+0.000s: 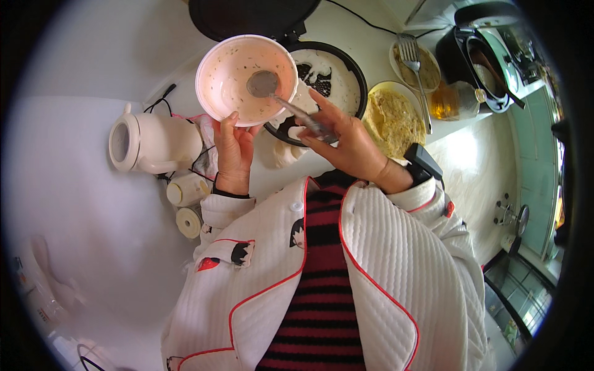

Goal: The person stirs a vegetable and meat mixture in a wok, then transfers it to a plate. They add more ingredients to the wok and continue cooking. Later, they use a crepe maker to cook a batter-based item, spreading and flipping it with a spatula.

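Observation:
My left hand (235, 151) grips the near rim of a tilted white bowl (216, 77), its thumb over the edge. Thin batter with dark flecks coats the inside of the bowl. In my right hand (359, 147) is the handle of a round-headed metal spoon (262, 83), whose head lies inside the bowl. Behind and to the right sits an open round electric griddle (360, 86), partly hidden by the bowl and my right hand. Pale batter (342, 77) covers part of its plate unevenly, and dark patches show through.
The griddle's black lid (247, 15) stands raised at the back. A plate of yellow flatbreads (393, 120), a fork (413, 62) on another dish, an oil bottle (455, 102) and a black appliance (461, 52) are at right. A white kettle (158, 142) lies at left beside cables.

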Motion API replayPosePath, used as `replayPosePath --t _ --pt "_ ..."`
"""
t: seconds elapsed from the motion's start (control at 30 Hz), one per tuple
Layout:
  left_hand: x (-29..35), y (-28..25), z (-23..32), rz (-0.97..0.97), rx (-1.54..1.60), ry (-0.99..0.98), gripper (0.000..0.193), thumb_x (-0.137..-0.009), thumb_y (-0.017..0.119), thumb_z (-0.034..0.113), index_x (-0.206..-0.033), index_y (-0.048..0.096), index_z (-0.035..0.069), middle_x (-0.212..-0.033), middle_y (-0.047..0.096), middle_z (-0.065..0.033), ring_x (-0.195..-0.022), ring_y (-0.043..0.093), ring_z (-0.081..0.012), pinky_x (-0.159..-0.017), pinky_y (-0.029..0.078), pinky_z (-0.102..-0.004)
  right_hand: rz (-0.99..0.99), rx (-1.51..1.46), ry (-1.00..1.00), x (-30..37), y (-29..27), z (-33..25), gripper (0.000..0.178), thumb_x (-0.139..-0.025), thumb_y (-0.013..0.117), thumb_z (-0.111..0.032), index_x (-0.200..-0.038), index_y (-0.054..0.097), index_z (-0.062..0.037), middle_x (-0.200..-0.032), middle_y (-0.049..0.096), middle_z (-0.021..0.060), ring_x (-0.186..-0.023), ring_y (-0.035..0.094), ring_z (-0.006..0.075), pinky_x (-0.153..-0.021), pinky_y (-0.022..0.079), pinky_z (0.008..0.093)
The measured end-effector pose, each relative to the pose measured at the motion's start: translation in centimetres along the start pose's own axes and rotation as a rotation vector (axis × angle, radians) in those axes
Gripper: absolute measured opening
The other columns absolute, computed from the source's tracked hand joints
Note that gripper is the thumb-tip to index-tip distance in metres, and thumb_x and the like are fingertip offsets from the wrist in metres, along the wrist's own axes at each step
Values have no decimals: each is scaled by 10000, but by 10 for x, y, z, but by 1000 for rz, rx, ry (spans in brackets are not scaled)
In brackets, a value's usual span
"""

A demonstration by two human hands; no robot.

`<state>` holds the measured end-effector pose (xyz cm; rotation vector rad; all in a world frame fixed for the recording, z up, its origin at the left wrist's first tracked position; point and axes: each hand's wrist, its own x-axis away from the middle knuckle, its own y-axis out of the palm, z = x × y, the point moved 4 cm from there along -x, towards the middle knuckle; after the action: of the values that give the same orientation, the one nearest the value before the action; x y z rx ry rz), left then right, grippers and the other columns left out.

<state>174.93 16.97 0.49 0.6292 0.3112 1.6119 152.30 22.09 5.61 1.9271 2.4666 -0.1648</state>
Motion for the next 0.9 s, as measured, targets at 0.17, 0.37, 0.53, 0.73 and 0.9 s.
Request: replayPosePath --t 0.17,0.37,0.53,0.73,0.9 --pt "-12 -28 14 89 193 14 617 -922 570 333 -1453 386 78 -1426 456 -143 -1303 475 -337 -1059 494 -571 125 224 -23 18 -46 20 537 -912 667 -10 -1418 488 9 -1060 718 119 -902 728 193 -799 581 300" --pt "-59 -73 32 304 283 154 602 -925 561 289 -1452 357 82 -1464 403 -150 -1338 447 -353 -1069 477 -572 509 896 45 48 -156 60 330 -936 636 -65 -1261 629 -10 -1180 657 175 -1014 695 295 -848 564 374" --pt "-107 -99 16 348 367 156 536 -964 603 246 -1444 432 79 -1519 398 -148 -1365 421 -395 -1096 417 -623 515 1203 224 82 -205 108 327 -948 594 -153 -1242 627 -16 -1193 623 224 -1076 607 414 -913 505 474" --pt "-156 -155 -15 430 428 -21 522 -972 600 193 -1462 438 119 -1527 360 -203 -1378 356 -497 -1064 478 -574 476 1231 368 89 -214 133 387 -950 591 -199 -1286 575 -9 -1179 620 233 -1088 601 420 -916 504 485" --pt "-180 -201 -35 424 452 -118 588 -980 624 296 -1410 416 -48 -1407 464 -266 -1281 458 -517 -1025 544 -499 483 1289 441 72 -224 133 429 -949 589 -236 -1310 553 -7 -1169 621 234 -1092 603 420 -904 506 497"
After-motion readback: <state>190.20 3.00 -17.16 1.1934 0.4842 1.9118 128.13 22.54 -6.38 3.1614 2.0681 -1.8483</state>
